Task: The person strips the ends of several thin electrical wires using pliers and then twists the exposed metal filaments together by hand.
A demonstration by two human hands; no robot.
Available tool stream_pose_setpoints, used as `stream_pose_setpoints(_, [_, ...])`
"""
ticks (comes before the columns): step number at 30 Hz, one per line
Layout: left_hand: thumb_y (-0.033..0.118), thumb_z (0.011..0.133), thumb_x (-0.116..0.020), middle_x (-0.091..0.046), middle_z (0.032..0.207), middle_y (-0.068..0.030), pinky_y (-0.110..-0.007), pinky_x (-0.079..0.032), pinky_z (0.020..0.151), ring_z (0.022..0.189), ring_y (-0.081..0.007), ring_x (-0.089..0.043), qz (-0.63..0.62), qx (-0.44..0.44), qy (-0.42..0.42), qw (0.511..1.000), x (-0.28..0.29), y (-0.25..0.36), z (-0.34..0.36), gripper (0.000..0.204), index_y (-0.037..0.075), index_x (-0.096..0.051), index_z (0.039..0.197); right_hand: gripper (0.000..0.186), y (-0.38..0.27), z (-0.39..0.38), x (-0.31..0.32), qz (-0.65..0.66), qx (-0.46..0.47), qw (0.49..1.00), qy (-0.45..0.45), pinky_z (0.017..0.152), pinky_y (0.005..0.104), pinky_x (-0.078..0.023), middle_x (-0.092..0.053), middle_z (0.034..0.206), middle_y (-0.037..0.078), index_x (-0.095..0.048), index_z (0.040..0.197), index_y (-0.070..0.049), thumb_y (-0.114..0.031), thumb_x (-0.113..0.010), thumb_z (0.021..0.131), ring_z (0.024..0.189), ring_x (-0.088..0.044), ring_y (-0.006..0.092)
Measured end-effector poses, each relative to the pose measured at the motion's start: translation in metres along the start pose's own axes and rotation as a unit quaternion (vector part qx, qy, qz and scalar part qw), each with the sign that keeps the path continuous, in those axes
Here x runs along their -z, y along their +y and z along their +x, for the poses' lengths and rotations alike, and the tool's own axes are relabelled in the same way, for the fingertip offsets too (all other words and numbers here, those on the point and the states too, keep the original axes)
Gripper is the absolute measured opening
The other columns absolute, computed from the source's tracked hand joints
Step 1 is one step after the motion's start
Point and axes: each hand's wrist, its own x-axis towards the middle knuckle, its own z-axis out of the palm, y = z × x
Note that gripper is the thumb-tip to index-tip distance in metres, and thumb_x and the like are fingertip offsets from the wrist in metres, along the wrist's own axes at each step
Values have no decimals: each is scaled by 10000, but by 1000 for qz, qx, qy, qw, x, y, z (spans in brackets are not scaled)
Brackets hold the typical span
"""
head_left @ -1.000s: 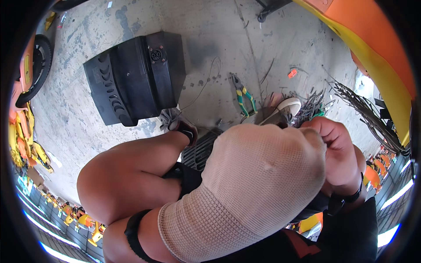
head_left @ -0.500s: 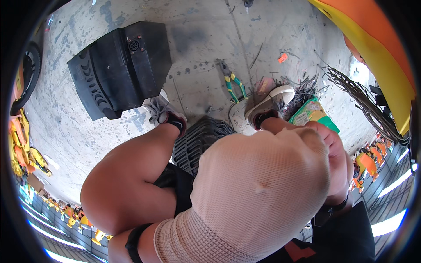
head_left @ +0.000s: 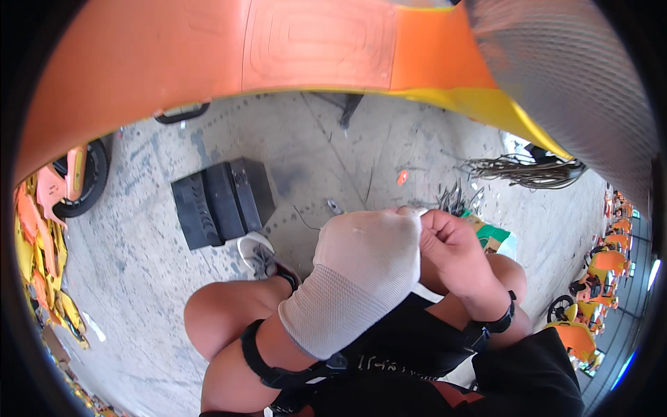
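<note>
A whitish knit work glove (head_left: 368, 240) covers my left hand (head_left: 347, 250) down past the wrist, its ribbed cuff lying over the forearm. The glove hides my left fingers, so their pose cannot be made out. Bare, my right hand (head_left: 455, 254) pinches the glove's fabric at its far right end, thumb and fingers pressed together. Both hands are in front of my body, above my lap. Just beyond the glove, the tip of a pair of pliers (head_left: 335, 207) shows on the floor, the rest hidden behind the glove.
A black plastic case (head_left: 219, 205) rests on the concrete near my shoe (head_left: 257, 256). An orange and yellow seat-like body (head_left: 319, 45) spans the top. Cut wires (head_left: 455, 200), a cable bundle (head_left: 528, 171) and a green packet (head_left: 492, 236) lie right. Orange vehicles (head_left: 590, 306) line the right.
My view has tilted up, bringing the orange body across the top. The gloved left hand appears farther from me and smaller, and my right hand now shows clearly, pinching the glove's end.
</note>
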Motion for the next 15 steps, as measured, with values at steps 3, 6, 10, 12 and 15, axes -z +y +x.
stream_pose_setpoints(3, [173,883,-579,-619,676,-175,-457,-504,592,658,-375,-638,16,-20,9,1000,7,14,2,159,34,-599,809,215,0,-9,7,-35,35,998,27,663,213,-459,-655,826,-3,-623,991,-9,-223,-612,1005,730,-566,58])
stream_pose_setpoints(6, [188,894,-574,-617,719,-194,-468,-498,632,713,-404,-628,9,-41,28,999,14,28,-6,175,33,-601,819,241,-9,-29,4,-71,126,989,43,682,231,-475,-662,820,9,-619,984,5,-235,-615,1003,737,-571,67])
stream_pose_setpoints(10, [216,912,-592,-626,739,-200,-501,-485,639,724,-428,-624,-54,-90,18,994,23,51,5,185,51,-609,830,252,-26,-46,15,-201,231,944,119,615,323,-493,-650,733,112,-633,941,18,-231,-632,976,656,-606,168])
stream_pose_setpoints(12, [197,911,-614,-619,740,-210,-500,-474,631,731,-429,-624,-39,-125,78,988,18,57,-2,175,39,-623,836,263,-33,-51,19,-232,299,918,114,655,406,-504,-656,788,199,-638,937,12,-250,-622,959,703,-643,350])
stream_pose_setpoints(15, [182,901,-630,-612,736,-212,-469,-478,625,709,-424,-621,32,-117,127,985,13,75,-13,160,37,-650,837,279,-38,-54,24,-281,344,890,98,672,426,-511,-675,833,191,-643,938,3,-273,-613,964,763,-650,379])
